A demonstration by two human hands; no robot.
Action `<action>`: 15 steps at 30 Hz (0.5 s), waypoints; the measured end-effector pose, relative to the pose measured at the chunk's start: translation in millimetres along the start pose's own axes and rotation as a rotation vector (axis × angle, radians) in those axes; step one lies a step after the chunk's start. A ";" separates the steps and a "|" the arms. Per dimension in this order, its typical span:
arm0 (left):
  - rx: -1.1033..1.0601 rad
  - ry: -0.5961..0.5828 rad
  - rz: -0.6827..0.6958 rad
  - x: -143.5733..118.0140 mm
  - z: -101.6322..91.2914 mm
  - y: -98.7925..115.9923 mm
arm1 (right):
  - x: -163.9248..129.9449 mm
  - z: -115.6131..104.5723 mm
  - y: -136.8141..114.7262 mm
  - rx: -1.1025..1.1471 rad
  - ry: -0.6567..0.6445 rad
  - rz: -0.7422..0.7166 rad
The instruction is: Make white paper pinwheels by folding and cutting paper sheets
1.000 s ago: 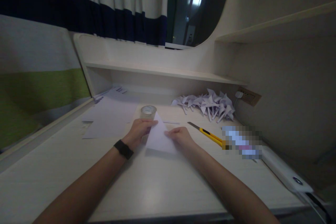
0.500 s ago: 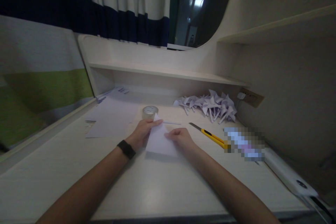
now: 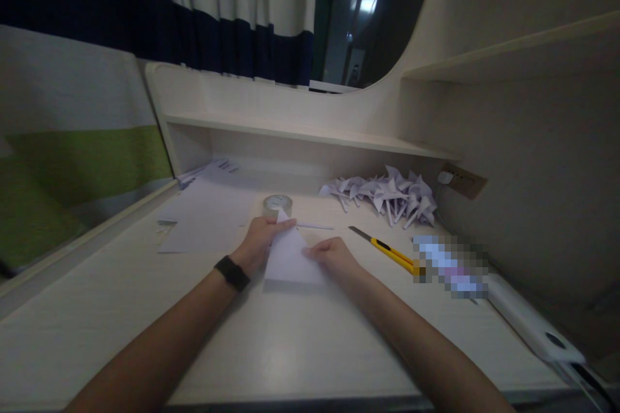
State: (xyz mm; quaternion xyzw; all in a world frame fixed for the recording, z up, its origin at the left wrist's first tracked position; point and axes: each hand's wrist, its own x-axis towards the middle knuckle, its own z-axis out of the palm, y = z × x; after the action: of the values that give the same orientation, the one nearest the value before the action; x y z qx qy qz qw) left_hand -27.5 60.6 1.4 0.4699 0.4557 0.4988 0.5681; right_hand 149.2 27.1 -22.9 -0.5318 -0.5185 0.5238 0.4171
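A person's two bare hands grip a piece of plain white paper [image 3: 289, 266], its far end tapering to a point, at the middle of a pale, wood-grained desk [image 3: 285, 355]. The left hand [image 3: 261, 239], below a black wristband [image 3: 232, 273], clamps the sheet near its tip, thumb on top; the right hand [image 3: 334, 254] pinches the slanted right edge between thumb and curled forefinger. Just beyond the left hand sits a roll of clear tape [image 3: 278, 204], with a thin white stick [image 3: 316, 226] lying near it. A yellow utility knife [image 3: 393, 256], blade exposed, rests to the right, in front of a heap of white paper pinwheels [image 3: 390, 197]. Loose white sheets [image 3: 206, 210] spread across the desk's far left.
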 end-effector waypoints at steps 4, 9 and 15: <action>0.004 0.017 -0.009 -0.8 -1.5 4.3 | -2.3 0.3 -3.3 -0.057 -0.010 0.022; 0.008 0.022 -0.031 -3.7 -2.8 8.6 | -7.1 -0.1 -12.0 -0.108 -0.072 0.040; 0.012 -0.009 -0.027 -4.7 -4.2 10.9 | -10.9 2.4 -18.0 -0.170 -0.028 0.066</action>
State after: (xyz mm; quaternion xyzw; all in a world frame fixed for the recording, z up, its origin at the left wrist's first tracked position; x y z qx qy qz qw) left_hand -33.5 56.9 11.8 0.4693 0.4625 0.4863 0.5739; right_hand 145.6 18.1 -4.0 -0.5747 -0.5490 0.4987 0.3460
